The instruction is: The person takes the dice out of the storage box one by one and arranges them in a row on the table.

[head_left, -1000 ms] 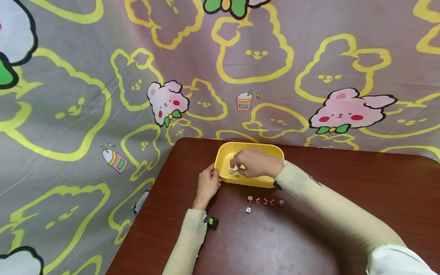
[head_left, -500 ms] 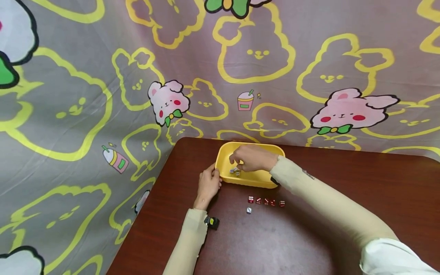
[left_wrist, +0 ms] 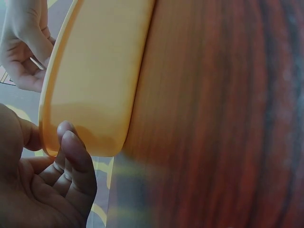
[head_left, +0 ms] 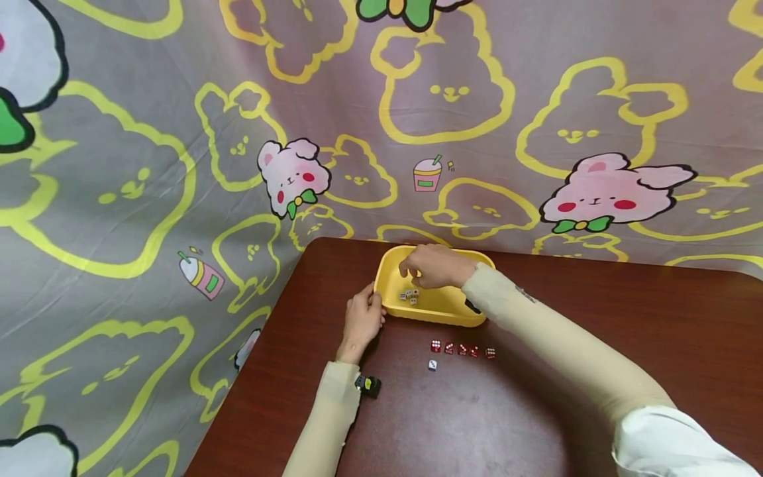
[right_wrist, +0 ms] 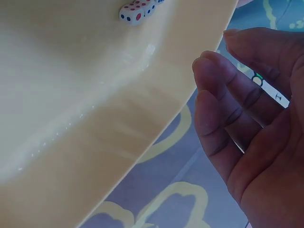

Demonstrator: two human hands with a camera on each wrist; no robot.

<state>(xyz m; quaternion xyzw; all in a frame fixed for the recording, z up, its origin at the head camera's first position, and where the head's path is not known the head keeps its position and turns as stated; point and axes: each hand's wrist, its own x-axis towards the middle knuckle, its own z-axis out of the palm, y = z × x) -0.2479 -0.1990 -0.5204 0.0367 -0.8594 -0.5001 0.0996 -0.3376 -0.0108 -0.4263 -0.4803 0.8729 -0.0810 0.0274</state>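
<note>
A yellow plastic tray [head_left: 441, 315] stands near the table's back edge. My left hand [head_left: 361, 321] grips its left front corner; in the left wrist view, thumb and fingers [left_wrist: 78, 154] pinch the rim. Over the tray hangs my right hand [head_left: 440, 265], its fingers loosely bent. The right wrist view shows a gap between thumb and fingertips [right_wrist: 205, 66], with nothing held. Just below that hand, several small white dice [head_left: 408, 296] lie clustered on the tray floor. In the right wrist view, some white dice [right_wrist: 132, 14] show at the top edge.
In front of the tray, several red dice [head_left: 462, 349] form a row on the dark brown table [head_left: 477, 417]. One white die [head_left: 432, 365] lies nearer me, below the row's left part. A patterned cloth [head_left: 352, 79] hangs behind and to the left.
My right hand has lifted slightly up and back from the dice in the tray. More of the white dice show now. My left hand stays at the corner.
</note>
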